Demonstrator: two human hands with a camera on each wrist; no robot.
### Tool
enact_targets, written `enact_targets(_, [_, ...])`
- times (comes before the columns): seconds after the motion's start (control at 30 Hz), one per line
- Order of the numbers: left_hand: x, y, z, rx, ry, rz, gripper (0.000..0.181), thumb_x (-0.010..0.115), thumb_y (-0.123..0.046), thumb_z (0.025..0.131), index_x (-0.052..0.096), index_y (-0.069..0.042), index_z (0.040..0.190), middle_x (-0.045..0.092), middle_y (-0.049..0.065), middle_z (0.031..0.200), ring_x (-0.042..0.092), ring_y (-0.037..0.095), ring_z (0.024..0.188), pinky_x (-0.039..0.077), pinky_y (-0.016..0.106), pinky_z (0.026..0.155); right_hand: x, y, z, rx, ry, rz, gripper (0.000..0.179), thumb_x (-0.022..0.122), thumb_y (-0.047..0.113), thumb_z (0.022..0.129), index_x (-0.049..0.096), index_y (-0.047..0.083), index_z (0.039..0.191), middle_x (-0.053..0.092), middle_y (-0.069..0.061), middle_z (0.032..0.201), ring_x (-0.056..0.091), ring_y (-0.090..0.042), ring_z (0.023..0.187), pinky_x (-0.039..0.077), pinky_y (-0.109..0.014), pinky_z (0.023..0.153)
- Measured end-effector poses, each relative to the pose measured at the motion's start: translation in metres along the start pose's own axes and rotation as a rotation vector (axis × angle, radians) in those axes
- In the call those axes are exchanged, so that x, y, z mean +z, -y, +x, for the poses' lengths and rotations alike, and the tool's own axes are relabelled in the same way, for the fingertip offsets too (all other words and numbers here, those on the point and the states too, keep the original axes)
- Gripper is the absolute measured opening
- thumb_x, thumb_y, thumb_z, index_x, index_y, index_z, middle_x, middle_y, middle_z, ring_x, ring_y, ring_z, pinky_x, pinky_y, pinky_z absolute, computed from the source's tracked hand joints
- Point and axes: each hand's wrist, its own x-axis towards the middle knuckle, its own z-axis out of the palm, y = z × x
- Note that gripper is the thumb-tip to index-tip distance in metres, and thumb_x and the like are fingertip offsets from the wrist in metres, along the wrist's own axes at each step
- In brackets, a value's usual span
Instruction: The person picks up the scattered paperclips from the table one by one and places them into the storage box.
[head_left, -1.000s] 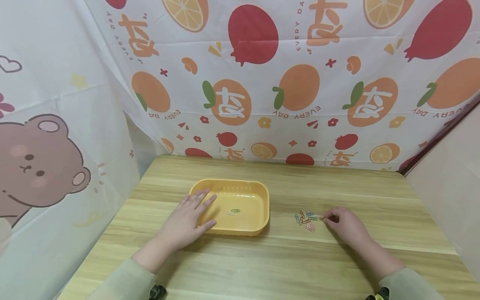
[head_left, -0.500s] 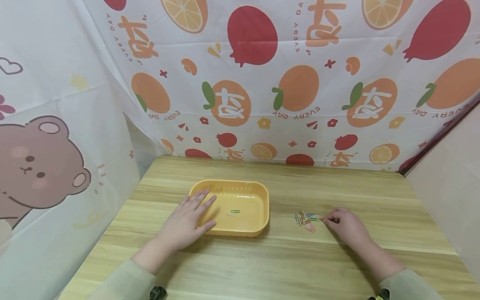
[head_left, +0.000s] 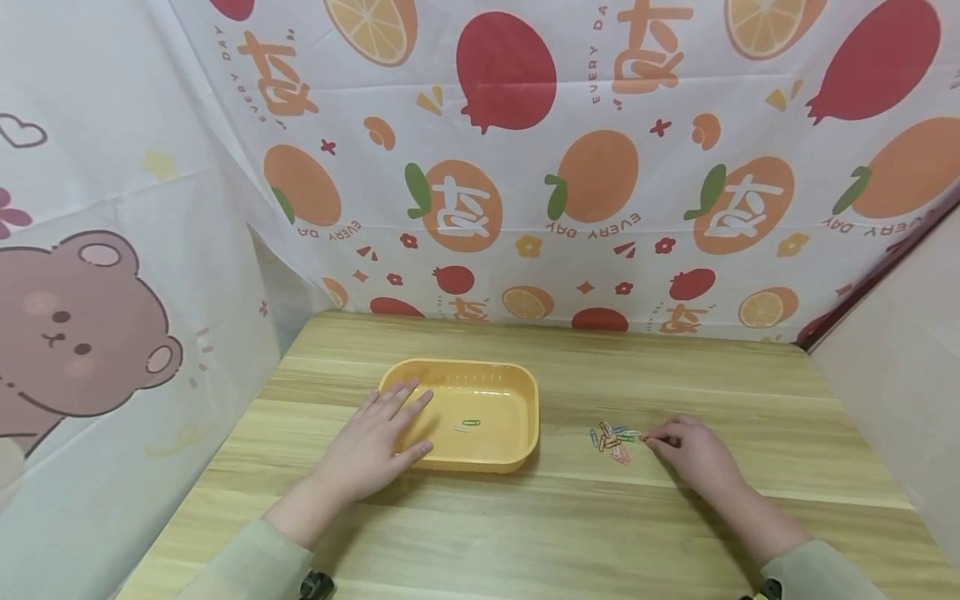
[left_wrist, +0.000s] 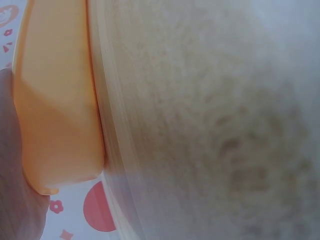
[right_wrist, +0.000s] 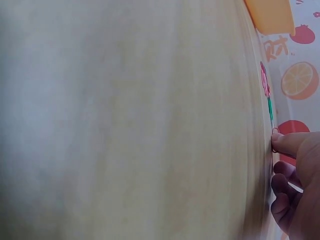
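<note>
A small pile of coloured paper clips (head_left: 613, 439) lies on the table to the right of a yellow plastic tray (head_left: 525, 408). At the pile's right edge my right hand (head_left: 693, 454) pinches an orange-red paper clip (right_wrist: 274, 140) between thumb and forefinger, low at the tabletop. Its other fingers are curled under. My left hand (head_left: 367, 446) rests over the tray's left side with fingers spread and straight, the thumb by the front rim. Inside the tray lie a green paper clip (head_left: 471, 422) and a pale one (head_left: 461, 428).
The wood-grain table (head_left: 570, 533) reaches back to a fruit-printed cloth (head_left: 525, 192). A bear-printed sheet (head_left: 82, 325) hangs along the left side, and a plain pale panel (head_left: 900, 350) stands on the right.
</note>
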Motion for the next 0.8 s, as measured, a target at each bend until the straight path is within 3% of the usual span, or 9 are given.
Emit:
enact_targets(0.3, [-0.001,0.0,-0.001,0.012,-0.039,0.007,0.073,0.051,-0.06,0.096,0.034,-0.021,0.156,0.029,0.01,0.161,0.026,0.033,0.147,0.021,0.058,0.118,-0.002,0.0,-0.001,0.017,-0.01,-0.001,0.006,0.075,0.023,0.089,0.078,0.019,0.093,0.065,0.006,0.093,0.054,-0.01,0.077,0.047,-0.03,0.064])
enact_targets(0.6, [-0.002,0.0,-0.001,-0.008,0.007,0.001,0.074,0.05,-0.06,0.097,0.03,-0.023,0.157,0.024,0.008,0.163,0.02,0.03,0.15,0.016,0.055,0.12,-0.005,0.007,-0.001,0.015,-0.021,0.006,0.009,0.075,0.027,0.089,0.078,0.02,0.094,0.064,0.008,0.091,0.052,-0.01,0.075,0.045,-0.027,0.061])
enact_targets(0.8, [-0.002,0.0,-0.001,0.003,0.002,0.008,0.074,0.05,-0.06,0.097,0.03,-0.023,0.157,0.024,0.009,0.163,0.021,0.031,0.149,0.018,0.056,0.119,-0.005,0.013,0.002,-0.011,-0.036,0.017,0.01,0.074,0.028,0.091,0.078,0.02,0.096,0.064,0.007,0.091,0.053,-0.01,0.075,0.045,-0.029,0.062])
